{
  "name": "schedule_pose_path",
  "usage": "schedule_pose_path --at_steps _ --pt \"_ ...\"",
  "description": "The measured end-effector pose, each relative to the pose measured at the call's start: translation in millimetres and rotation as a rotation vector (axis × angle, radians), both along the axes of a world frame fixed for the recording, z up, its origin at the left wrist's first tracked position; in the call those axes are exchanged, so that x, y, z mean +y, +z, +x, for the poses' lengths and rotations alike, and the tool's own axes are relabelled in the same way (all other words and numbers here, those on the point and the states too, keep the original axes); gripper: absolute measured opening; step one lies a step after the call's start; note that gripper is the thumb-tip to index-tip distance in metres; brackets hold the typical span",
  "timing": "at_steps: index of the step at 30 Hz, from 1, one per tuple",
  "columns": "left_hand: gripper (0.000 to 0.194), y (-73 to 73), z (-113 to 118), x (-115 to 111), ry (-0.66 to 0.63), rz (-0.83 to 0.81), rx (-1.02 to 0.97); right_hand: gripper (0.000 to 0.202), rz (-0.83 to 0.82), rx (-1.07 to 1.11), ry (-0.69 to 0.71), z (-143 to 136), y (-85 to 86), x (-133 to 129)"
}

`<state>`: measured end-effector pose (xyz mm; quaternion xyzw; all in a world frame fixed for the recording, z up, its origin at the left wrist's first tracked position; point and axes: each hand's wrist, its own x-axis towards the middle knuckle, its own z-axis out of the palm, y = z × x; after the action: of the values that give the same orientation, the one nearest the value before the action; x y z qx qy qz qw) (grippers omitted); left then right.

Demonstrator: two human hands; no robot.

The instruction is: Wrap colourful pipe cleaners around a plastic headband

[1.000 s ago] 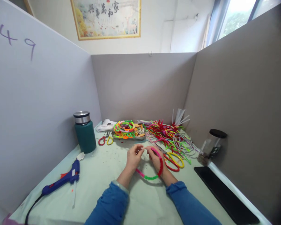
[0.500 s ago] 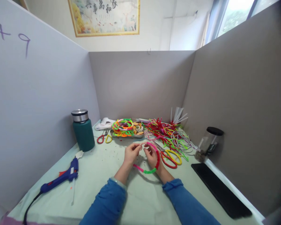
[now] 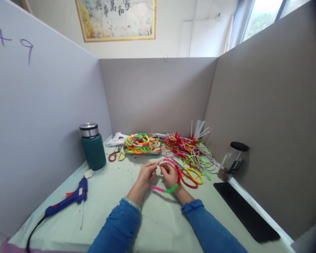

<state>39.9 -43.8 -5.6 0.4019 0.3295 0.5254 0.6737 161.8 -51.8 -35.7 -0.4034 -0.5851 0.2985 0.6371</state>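
Note:
A curved band of fuzzy pipe cleaner (image 3: 178,175), in pink, red and green sections, loops around my right wrist area, with its pink lower end free. Its pale pink upper end lies between the fingertips of both hands. My left hand (image 3: 146,173) is closed in a pinch on that end. Close beside it, my right hand (image 3: 169,174) has its thumb and fingers pinched at the same end. Exactly how the tip is bent between the fingers is too small to tell. Large scissors (image 3: 191,177) with red and yellow handles lie just right of my right hand.
Behind my hands stands a tray (image 3: 155,152) with coloured rings, beside a heap of pipe cleaners (image 3: 183,146). Small scissors (image 3: 117,155), a green flask (image 3: 93,151) and a blue glue gun (image 3: 68,201) are at left. At right are a jar (image 3: 233,161) and a black slab (image 3: 244,211).
My hands have come slightly closer together at the pale pink end, and the right fingers now pinch there. The band has shifted a little and its free end has moved slightly right.

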Motion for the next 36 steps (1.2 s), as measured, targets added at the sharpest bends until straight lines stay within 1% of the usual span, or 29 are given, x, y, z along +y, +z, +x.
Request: schedule_pose_path --at_steps 2,5,7,13,16,20,22,24,26,29,31,33,36 --pt "0.03 0.0 -0.1 0.3 -0.007 -0.008 -0.019 0.015 -0.039 0.072 0.034 -1.4 -0.1 3.2" --pt "0.029 -0.8 -0.2 0.8 -0.009 -0.015 -0.038 0.021 -0.161 0.172 0.123 -2.4 -0.3 5.9" --pt "0.031 -1.6 -0.3 1.1 -0.013 -0.014 -0.036 0.023 -0.209 0.216 0.169 -1.8 -0.3 5.6" --pt "0.038 -5.1 0.1 1.9 -0.035 0.028 0.014 0.023 -0.25 0.193 0.273 3.7 3.6 0.2" --pt "0.036 -6.6 1.1 1.5 -0.012 0.051 0.054 0.024 -0.258 0.168 0.328 4.7 6.4 -2.2" --pt "0.034 -4.4 2.5 -0.6 0.005 0.041 0.045 0.029 -0.245 0.184 0.345 3.3 8.1 -4.0" --pt "0.034 -2.3 2.5 -1.6 -0.011 0.029 0.028 0.03 -0.237 0.188 0.339 2.2 8.6 -4.8" --pt "0.034 -1.1 1.9 -2.1 -0.03 0.018 0.029 0.03 -0.241 0.164 0.299 1.0 9.7 -5.6" --pt "0.034 -1.6 1.4 -1.8 -0.045 0.003 0.043 0.03 -0.232 0.129 0.213 -0.2 11.6 -6.3" --pt "0.033 -4.2 1.8 -1.3 -0.073 -0.008 0.076 0.03 -0.162 0.108 0.054 0.1 14.5 -6.6" --pt "0.033 -5.2 2.7 -1.7 -0.104 -0.002 0.096 0.029 -0.127 0.104 -0.024 2.0 15.5 -6.4" --pt "0.032 -4.9 3.1 -3.1 -0.142 0.007 0.113 0.027 -0.127 0.095 -0.045 4.4 15.2 -6.2" --pt "0.031 -3.2 2.2 -5.2 -0.196 0.011 0.122 0.025 -0.131 0.081 -0.008 7.0 13.4 -5.8"
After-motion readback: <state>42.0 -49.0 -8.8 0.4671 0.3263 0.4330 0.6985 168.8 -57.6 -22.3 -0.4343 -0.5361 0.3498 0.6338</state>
